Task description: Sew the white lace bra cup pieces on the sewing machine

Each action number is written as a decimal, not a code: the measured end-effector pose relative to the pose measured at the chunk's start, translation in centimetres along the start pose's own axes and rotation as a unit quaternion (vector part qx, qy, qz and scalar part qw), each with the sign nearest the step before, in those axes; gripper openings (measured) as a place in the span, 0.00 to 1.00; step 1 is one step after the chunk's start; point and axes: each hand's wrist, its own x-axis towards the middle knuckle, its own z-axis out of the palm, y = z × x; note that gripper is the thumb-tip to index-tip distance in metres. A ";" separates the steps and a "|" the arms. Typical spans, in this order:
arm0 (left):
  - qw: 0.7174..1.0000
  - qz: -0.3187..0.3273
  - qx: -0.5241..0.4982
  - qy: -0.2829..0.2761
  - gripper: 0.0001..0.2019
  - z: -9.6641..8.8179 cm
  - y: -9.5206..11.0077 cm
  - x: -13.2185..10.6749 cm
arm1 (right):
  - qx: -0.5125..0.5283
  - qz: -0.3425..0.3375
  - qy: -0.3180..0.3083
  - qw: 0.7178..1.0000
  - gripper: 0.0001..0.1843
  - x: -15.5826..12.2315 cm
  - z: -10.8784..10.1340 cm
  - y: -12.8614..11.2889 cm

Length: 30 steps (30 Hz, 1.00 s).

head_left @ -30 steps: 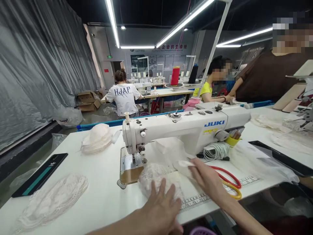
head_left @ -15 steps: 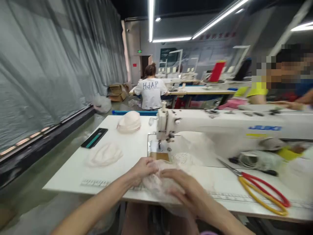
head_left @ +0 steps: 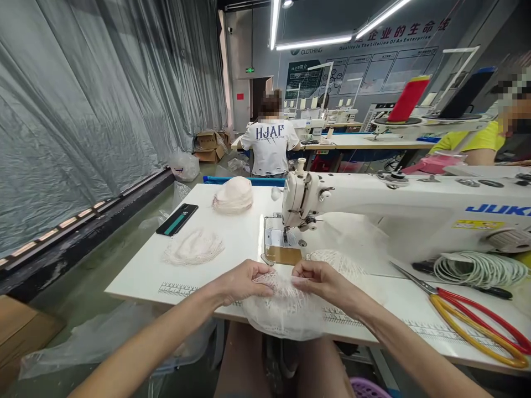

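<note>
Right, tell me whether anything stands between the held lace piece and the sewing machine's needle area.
Nothing visible does: only white tabletop and the brown plate lie between the held lace piece and the needle area. Another lace piece lies right of that path.

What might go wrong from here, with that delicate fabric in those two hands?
The lace piece pinched between the left hand and right hand looks thin, so uneven pulling might stretch or tear it. Its lower part reaches past the front edge of the table, so it could slip off if released. The scissors lie with their blades pointing towards the other lace piece and might snag it if bumped.
</note>
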 end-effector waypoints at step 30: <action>0.968 0.007 0.227 0.103 0.11 0.5 -1.3 7.5 | -0.284 0.001 0.157 0.946 0.03 -2.8 -3.6 3.5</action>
